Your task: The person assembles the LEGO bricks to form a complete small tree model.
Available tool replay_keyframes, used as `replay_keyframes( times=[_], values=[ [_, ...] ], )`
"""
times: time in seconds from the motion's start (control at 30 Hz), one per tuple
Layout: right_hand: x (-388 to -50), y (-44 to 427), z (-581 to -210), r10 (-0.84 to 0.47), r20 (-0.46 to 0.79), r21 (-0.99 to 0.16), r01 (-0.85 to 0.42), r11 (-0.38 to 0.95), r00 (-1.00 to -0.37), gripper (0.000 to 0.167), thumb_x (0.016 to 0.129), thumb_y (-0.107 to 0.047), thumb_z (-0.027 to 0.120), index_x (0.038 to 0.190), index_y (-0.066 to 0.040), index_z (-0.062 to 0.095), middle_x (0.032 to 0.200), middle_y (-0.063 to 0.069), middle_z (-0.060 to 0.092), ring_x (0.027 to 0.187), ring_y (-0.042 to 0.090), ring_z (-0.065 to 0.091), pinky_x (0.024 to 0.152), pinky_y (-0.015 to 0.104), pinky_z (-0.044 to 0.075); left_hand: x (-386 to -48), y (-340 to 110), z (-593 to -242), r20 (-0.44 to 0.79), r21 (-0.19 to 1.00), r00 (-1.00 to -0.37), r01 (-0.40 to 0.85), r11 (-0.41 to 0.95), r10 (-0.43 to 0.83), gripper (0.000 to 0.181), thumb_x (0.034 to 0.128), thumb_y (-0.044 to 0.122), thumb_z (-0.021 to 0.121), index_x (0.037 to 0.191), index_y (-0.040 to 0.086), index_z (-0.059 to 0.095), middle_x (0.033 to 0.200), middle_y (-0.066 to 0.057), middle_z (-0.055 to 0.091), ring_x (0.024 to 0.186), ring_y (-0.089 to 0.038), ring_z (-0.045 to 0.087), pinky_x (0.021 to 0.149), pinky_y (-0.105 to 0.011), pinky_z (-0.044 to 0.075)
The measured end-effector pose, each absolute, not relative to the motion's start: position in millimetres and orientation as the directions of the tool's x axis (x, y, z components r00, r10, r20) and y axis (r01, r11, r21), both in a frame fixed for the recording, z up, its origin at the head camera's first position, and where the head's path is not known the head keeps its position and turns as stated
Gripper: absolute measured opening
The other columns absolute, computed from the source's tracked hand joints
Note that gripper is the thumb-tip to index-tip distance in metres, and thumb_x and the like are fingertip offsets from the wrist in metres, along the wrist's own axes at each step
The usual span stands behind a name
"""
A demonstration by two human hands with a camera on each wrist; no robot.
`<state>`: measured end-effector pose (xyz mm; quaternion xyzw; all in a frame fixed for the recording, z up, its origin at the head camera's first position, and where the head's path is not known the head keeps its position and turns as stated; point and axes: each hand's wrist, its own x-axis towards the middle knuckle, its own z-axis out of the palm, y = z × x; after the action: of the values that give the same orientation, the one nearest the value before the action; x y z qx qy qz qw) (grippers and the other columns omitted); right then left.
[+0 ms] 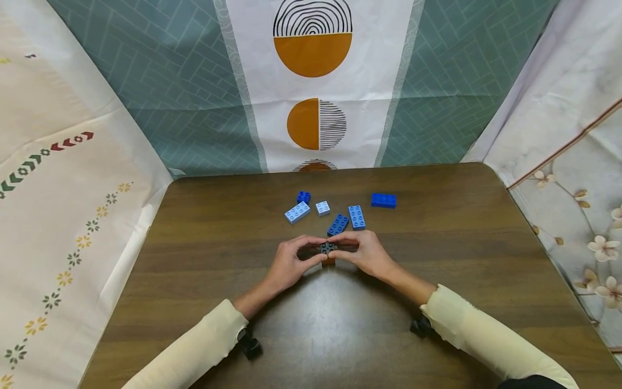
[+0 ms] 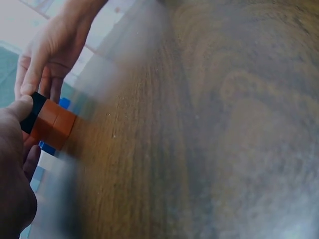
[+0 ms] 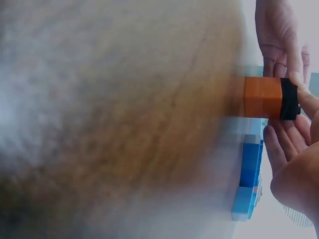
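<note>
Near the middle of the table, a small stack of orange bricks (image 3: 262,97) stands upright with a black brick (image 1: 328,248) on top. My left hand (image 1: 289,262) pinches the black brick from the left, thumb in front and fingers behind. From the other side my right hand (image 1: 368,254) pinches the same brick, its fingertips close to those of the left. Two orange layers (image 2: 52,123) show below the black one in the left wrist view. Just behind the hands lies a dark blue brick (image 1: 337,225), partly covered by the right fingers.
Beyond the hands lie a light blue long brick (image 1: 297,212), a small blue brick (image 1: 303,197), a small pale blue brick (image 1: 323,208), a medium blue brick (image 1: 357,218) and a bright blue brick (image 1: 384,201). Patterned cloths hang around the wooden table (image 1: 218,216).
</note>
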<state>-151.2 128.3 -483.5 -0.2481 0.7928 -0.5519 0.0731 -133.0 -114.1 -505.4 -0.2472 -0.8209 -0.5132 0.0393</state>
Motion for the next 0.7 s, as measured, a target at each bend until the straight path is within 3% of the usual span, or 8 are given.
replay_keyframes(
  times=[0.1, 0.2, 0.33, 0.53, 0.7],
  values=[
    [-153, 130, -481, -0.427, 0.199, -0.915, -0.323, 0.242, -0.882, 0.029, 0.094, -0.012, 0.083, 0.123, -0.004, 0.078, 0.116, 0.012, 0.078, 0.107, 0.025, 0.076, 0.09, 0.033, 0.061, -133, -115, -503, 0.309, 0.819, -0.878, 0.441, 0.367, 0.365, 0.032, 0.0938, 0.023, 0.085, 0.124, 0.016, 0.077, 0.118, 0.005, 0.076, 0.107, -0.011, 0.074, 0.092, -0.034, 0.06],
    [-158, 134, -481, -0.316, 0.274, -0.915, -0.347, 0.206, -0.908, 0.029, 0.095, -0.008, 0.081, 0.123, -0.003, 0.077, 0.119, 0.014, 0.077, 0.109, 0.032, 0.075, 0.094, 0.042, 0.06, -134, -114, -502, 0.292, 0.819, -0.884, 0.428, 0.382, 0.366, 0.032, 0.0937, 0.025, 0.085, 0.124, 0.017, 0.077, 0.118, 0.006, 0.076, 0.106, -0.01, 0.074, 0.092, -0.034, 0.06],
    [-166, 142, -482, -0.192, 0.334, -0.897, -0.374, 0.235, -0.923, 0.047, 0.093, -0.005, 0.083, 0.138, -0.003, 0.069, 0.137, 0.014, 0.07, 0.125, 0.041, 0.066, 0.105, 0.053, 0.053, -134, -114, -502, 0.28, 0.819, -0.887, 0.421, 0.39, 0.367, 0.032, 0.094, 0.024, 0.085, 0.124, 0.017, 0.077, 0.118, 0.006, 0.076, 0.105, -0.01, 0.074, 0.092, -0.033, 0.06],
    [-177, 152, -488, -0.183, 0.243, -0.875, -0.297, 0.383, -0.953, 0.081, 0.09, -0.013, 0.087, 0.159, -0.003, 0.046, 0.163, 0.015, 0.047, 0.147, 0.037, 0.047, 0.117, 0.051, 0.041, -133, -114, -501, 0.287, 0.819, -0.883, 0.427, 0.382, 0.373, 0.032, 0.0936, 0.023, 0.085, 0.124, 0.016, 0.077, 0.118, 0.004, 0.076, 0.104, -0.013, 0.075, 0.091, -0.035, 0.061],
    [-184, 155, -493, -0.19, 0.164, -0.873, -0.232, 0.43, -0.968, 0.087, 0.09, -0.011, 0.087, 0.162, 0.001, 0.038, 0.166, 0.019, 0.039, 0.151, 0.039, 0.041, 0.12, 0.049, 0.038, -134, -115, -501, 0.275, 0.821, -0.886, 0.419, 0.388, 0.374, 0.032, 0.0937, 0.023, 0.085, 0.124, 0.018, 0.077, 0.118, 0.006, 0.076, 0.103, -0.011, 0.075, 0.091, -0.032, 0.061]
  ],
)
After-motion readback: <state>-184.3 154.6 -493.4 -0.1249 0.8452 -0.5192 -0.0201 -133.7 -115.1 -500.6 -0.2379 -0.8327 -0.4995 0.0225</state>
